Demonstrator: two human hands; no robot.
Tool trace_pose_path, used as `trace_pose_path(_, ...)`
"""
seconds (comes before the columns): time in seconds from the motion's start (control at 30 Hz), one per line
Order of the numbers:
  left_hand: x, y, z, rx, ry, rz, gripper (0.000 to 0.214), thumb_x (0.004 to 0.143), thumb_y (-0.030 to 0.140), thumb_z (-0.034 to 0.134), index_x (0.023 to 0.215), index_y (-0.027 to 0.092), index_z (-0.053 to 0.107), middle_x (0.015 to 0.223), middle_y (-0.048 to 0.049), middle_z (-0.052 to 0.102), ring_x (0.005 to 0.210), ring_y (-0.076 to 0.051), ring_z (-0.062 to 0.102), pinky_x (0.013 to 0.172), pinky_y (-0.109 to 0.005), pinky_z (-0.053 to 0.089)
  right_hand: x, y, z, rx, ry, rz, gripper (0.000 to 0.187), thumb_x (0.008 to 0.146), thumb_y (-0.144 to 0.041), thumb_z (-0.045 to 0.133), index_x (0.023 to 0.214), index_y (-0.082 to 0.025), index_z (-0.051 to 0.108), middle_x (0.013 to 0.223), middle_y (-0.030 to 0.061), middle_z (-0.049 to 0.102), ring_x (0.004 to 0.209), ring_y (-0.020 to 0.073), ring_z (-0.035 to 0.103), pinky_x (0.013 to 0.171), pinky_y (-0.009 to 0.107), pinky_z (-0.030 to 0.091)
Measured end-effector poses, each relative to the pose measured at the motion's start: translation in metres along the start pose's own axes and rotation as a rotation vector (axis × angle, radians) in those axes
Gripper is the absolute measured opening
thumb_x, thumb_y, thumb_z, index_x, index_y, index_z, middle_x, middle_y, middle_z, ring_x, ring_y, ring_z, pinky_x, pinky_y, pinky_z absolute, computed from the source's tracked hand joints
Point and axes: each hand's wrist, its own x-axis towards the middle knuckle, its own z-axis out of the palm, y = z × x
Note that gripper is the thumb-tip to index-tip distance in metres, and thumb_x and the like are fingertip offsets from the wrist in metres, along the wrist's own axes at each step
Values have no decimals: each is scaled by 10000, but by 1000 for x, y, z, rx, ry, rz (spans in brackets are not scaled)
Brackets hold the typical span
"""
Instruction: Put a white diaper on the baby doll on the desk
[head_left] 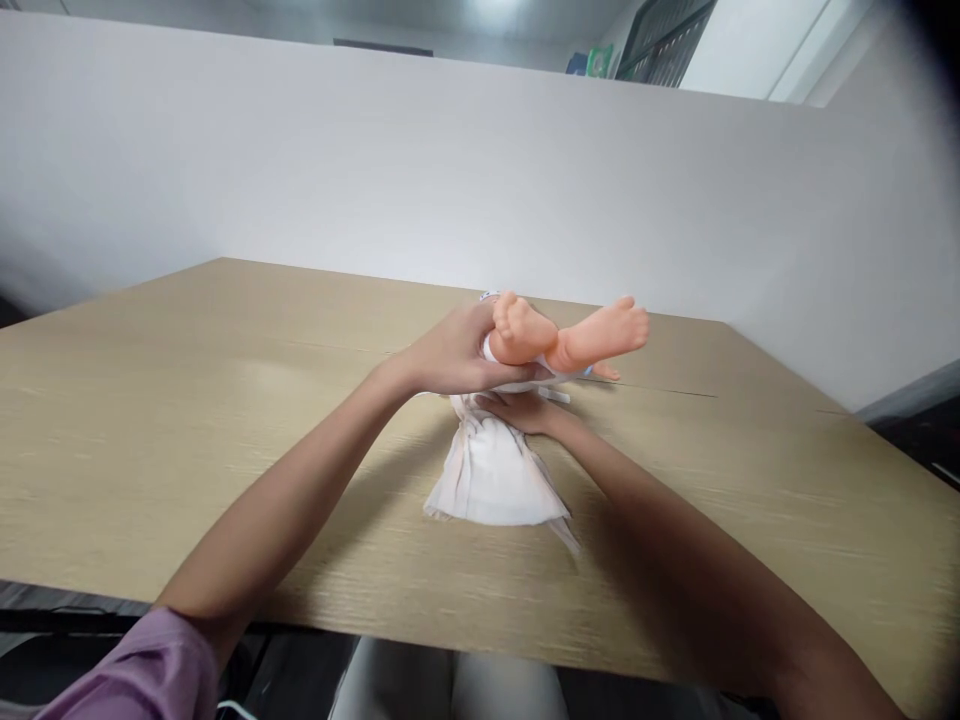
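Observation:
A baby doll (596, 335) is held up above the table, its bare feet pointing toward me. My left hand (454, 345) is closed around the doll's lower body, thumb on top and fingers underneath. White clothing shows at the doll's leg; its head and most of its body are hidden. Below lies a small white doll's dress (499, 470), spread on the table with its wide hem toward me. My right hand (521, 408) rests under the doll at the narrow upper part of the dress, fingers stretched over the fabric. The doll partly covers this hand.
The wooden table (187, 430) has thin seams across its top. A small white strip (555, 396) lies just beyond my right wrist. A pale partition (375, 180) stands along the table's far edge.

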Motion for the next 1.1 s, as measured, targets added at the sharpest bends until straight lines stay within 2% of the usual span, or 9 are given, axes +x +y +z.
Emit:
trace_pose_path(0.1, -4, 5, 3, -11, -35, -8, 244, 832, 351, 741, 969, 151, 716, 976, -24, 718, 915, -205, 658, 805, -308, 515, -29, -9, -21, -18, -186, 26, 443, 1080, -459, 465, 1236, -129, 716, 1300, 96, 734, 1227, 252, 672, 1019, 365, 531)
trace_pose_path(0.2, -10, 8, 10, -51, -91, -31, 249, 841, 303, 719, 1051, 170, 724, 997, -19, 751, 902, -194, 682, 799, -304, 528, -65, -28, -47, -72, -116, 157, 400, 1071, -493, 479, 1037, -216, 765, 1124, 84, 780, 1049, 286, 730, 919, 444, 587)
trace_pose_path(0.27, -15, 8, 17, -65, -108, -32, 259, 845, 294, 722, 1079, 185, 730, 994, -13, 767, 886, -187, 696, 802, -305, 535, -82, -41, -60, -71, 77, 182, 374, 1013, -532, 586, 1216, -248, 720, 1228, 102, 746, 1147, 329, 700, 966, 503, 581)
trace_pose_path(0.33, -21, 9, 24, -76, -117, -28, 282, 846, 289, 730, 1112, 195, 735, 1014, -17, 780, 905, -190, 709, 829, -313, 545, -91, -52, -67, -1, 241, 121, 570, 959, -514, 677, 1459, -261, 567, 1410, 116, 659, 1319, 337, 617, 1081, 528, 537)
trace_pose_path(0.4, -29, 10, 29, -87, -127, -31, 333, 859, 305, 733, 1175, 202, 731, 1075, -34, 787, 966, -207, 721, 874, -332, 556, -94, -59, -72, 80, 269, -5, 676, 974, -456, 667, 1573, -244, 439, 1509, 127, 589, 1405, 315, 560, 1151, 508, 500)
trace_pose_path(0.53, -57, 5, 26, -65, -170, -14, 397, 907, 345, 712, 1283, 218, 703, 1227, -74, 767, 1117, -248, 709, 985, -390, 552, -98, -55, -86, 91, 63, -256, 552, 1036, -349, 534, 1570, -222, 473, 1501, 109, 620, 1373, 270, 601, 1146, 438, 511)
trace_pose_path(0.73, -120, -25, 8, 34, -274, 106, 329, 957, 261, 632, 1277, 222, 699, 1396, -111, 695, 1412, -303, 550, 1195, -507, 434, -127, -15, -90, -29, -110, -420, 455, 1036, -234, 408, 1414, -297, 652, 1452, 28, 678, 1419, 221, 573, 1213, 462, 439)
trace_pose_path(0.9, -146, -39, 13, 160, -413, 66, 585, 859, 156, 693, 1433, 231, 611, 1557, -114, 579, 1558, -341, 367, 1256, -575, 342, -138, 11, -78, -179, -233, -446, 482, 1054, -168, 374, 1439, -296, 634, 1526, 15, 619, 1486, 197, 502, 1252, 487, 392)
trace_pose_path(1.1, -148, -41, 18, 245, -449, 76, 709, 877, -52, 512, 1504, 273, 559, 1588, -69, 556, 1579, -277, 339, 1256, -503, 362, -136, 12, -83, -115, -294, -411, 467, 1070, -177, 399, 1461, -305, 619, 1554, 11, 591, 1510, 194, 469, 1275, 481, 368)
